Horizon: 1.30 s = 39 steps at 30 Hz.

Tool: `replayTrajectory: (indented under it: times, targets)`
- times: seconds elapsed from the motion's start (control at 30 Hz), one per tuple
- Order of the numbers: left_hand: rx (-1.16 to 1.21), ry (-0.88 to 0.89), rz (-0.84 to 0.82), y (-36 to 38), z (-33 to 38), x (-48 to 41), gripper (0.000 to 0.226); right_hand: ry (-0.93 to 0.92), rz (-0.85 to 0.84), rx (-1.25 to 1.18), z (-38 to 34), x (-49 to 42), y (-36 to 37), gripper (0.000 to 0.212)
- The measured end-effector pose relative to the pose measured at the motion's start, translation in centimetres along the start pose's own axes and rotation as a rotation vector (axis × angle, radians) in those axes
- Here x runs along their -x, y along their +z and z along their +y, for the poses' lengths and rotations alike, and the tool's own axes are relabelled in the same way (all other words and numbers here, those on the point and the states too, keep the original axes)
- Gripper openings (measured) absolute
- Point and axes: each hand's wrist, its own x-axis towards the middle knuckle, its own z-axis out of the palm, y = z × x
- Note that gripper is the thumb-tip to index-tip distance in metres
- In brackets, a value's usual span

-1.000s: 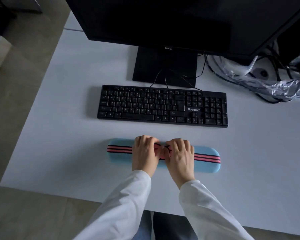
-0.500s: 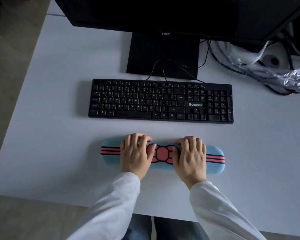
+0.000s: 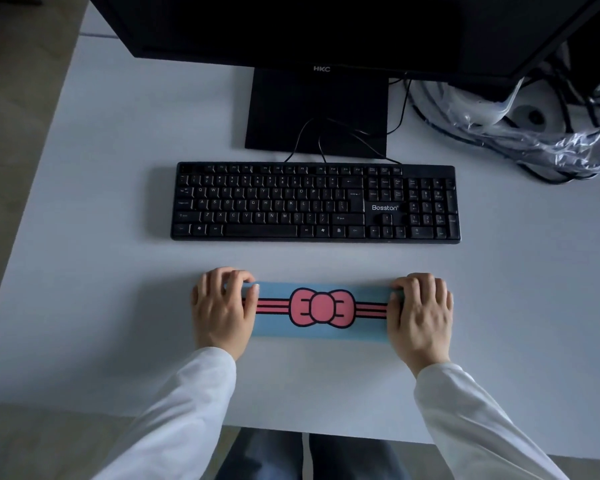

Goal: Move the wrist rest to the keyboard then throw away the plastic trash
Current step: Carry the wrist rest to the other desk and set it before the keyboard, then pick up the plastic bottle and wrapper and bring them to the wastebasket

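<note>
Wrist rest (image 3: 321,308), light blue with a pink bow and pink stripes outlined in black, lying flat on the white desk (image 3: 101,237), parallel to the keyboard (image 3: 315,202) and on its near side, with a strip of bare desk between them. Left hand (image 3: 222,311) covers the rest's left end, fingers curled over the far edge and thumb on the top face; right hand (image 3: 421,315) covers the right end in the same curled grip. Both arms wear white sleeves. Black keyboard bears the word "Bosston" above its arrow keys; its key legends are printed in white. Monitor (image 3: 321,29) behind it shows "HKC" on its lower bezel. Crumpled clear plastic (image 3: 548,140) lies among black cables at the far right of the desk, well apart from both hands.
</note>
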Motion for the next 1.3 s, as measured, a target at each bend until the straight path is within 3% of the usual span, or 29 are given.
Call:
replayTrajectory:
  times: [0.1,0.27,0.4,0.47,0.57,0.7,0.93,1.3]
  targets:
    - [0.051,-0.051,-0.004,-0.1,-1.4,-0.1,0.014,0.097,0.03,-0.033,2.0,0.0,-0.3,0.019]
    - [0.142,-0.177,-0.017,-0.8,-2.3,-0.4,0.036,0.182,0.016,-0.017,4.0,0.0,-1.0,0.025]
    - [0.24,-0.401,-0.023,-2.4,-2.1,-0.4,0.023,0.289,-0.011,-0.057,4.2,-0.3,-2.0,0.03]
    - [0.275,-0.468,-0.013,-3.2,-2.2,0.1,0.017,0.443,-0.022,-0.155,3.6,0.2,-2.8,0.032]
    - [0.331,-0.485,0.01,-4.3,-2.1,0.9,0.017,0.634,-0.014,-0.326,2.6,1.4,-4.0,0.028]
    - [0.455,-0.492,0.011,-5.5,-1.5,2.0,0.019,0.679,0.045,-0.427,0.8,3.8,-6.1,0.025]
    - [0.639,-0.504,-0.15,-7.2,2.9,4.8,0.025,0.809,0.143,-0.607,-0.3,8.9,-10.5,0.015]
    - [0.816,-0.312,-0.426,-5.4,16.5,11.4,0.015,0.994,0.272,-0.825,7.7,17.1,-16.5,0.014]
